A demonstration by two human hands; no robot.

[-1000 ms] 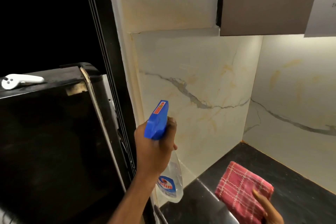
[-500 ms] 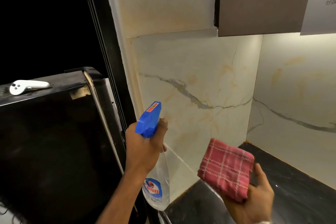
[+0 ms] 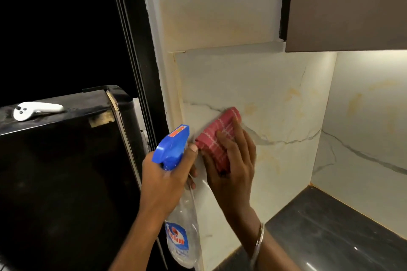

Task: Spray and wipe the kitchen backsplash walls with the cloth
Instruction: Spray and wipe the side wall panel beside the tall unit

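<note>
Moved: cloth [image 3: 217, 136] lifted from over the surface [image 3: 330, 237] onto the left backsplash [image 3: 275, 99].
Right hand [image 3: 233, 167]: fingers flat, pressing the cloth to the wall.
Left hand [image 3: 167, 180]: fingers wrapped round the spray bottle [image 3: 179, 240].
Advice: firm, overlapping strokes.

Dark glossy bench [image 3: 330, 233] bottom right, butts the backsplash [image 3: 286, 86] on two sides. Black appliance [image 3: 55, 182] on the left; white controller [image 3: 36, 109] lies on its top.
</note>
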